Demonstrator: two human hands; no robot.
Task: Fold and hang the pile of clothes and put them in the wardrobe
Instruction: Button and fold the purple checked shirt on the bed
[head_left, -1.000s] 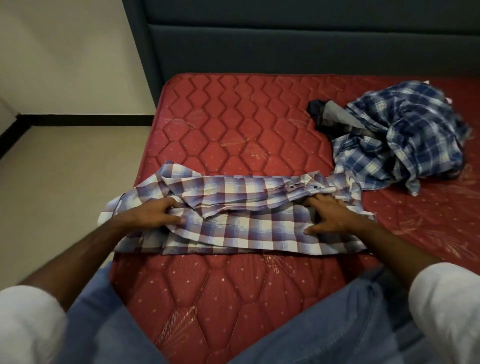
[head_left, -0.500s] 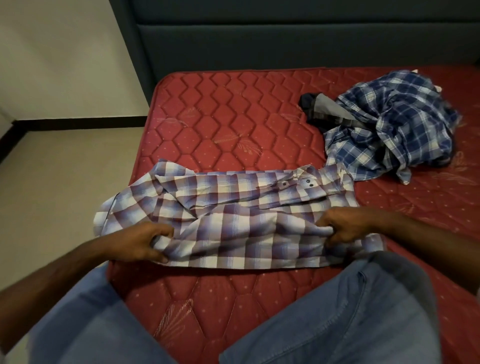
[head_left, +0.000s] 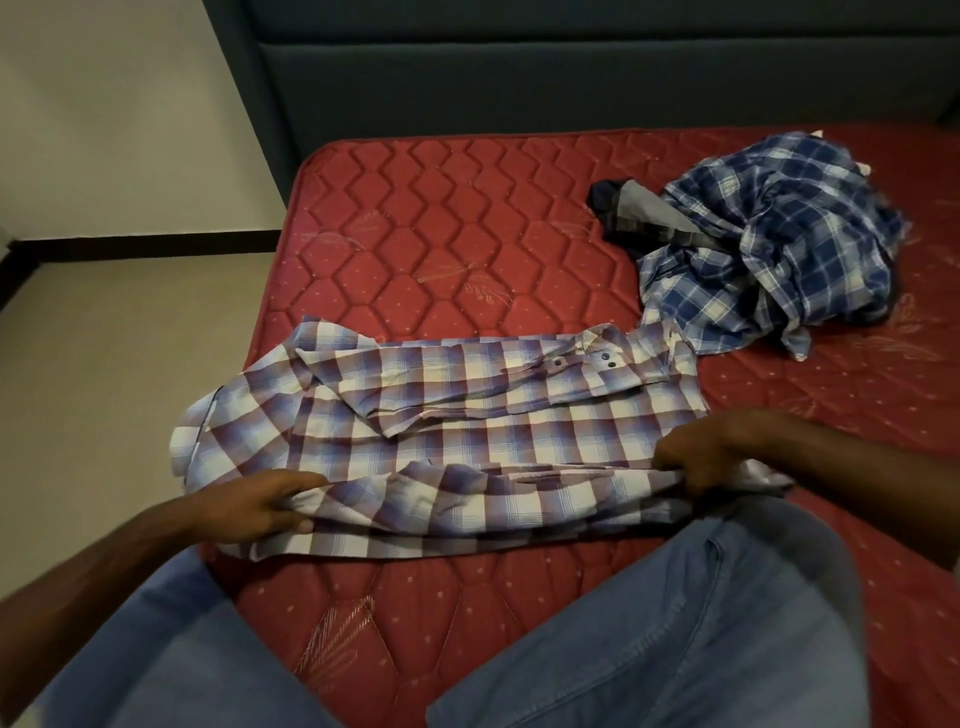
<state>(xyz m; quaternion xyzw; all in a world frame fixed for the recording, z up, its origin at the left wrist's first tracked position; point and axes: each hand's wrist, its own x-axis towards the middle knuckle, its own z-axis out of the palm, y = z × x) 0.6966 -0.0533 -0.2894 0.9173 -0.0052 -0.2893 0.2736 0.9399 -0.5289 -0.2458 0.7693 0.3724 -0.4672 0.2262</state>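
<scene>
Mattress (head_left: 467, 218); fingers (head_left: 291, 506) pinching shirt (head_left: 467, 426)

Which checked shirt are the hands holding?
The pale purple-and-white shirt, spread flat near the mattress edge; both hands grip its near hem. The dark blue shirt lies crumpled, untouched.

Purple-checked shirt (head_left: 467, 431) flat (part-folded) on mattress (head_left: 441, 234)

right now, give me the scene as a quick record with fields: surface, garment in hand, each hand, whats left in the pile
surface: red quilted mattress
garment in hand: purple checked shirt, laid flat across the near edge, partly folded
left hand: left hand grips the shirt's near edge
right hand: right hand grips the same edge at the other end
pile: crumpled blue plaid shirt over a dark garment, unfolded
wardrobe: not in view
</scene>
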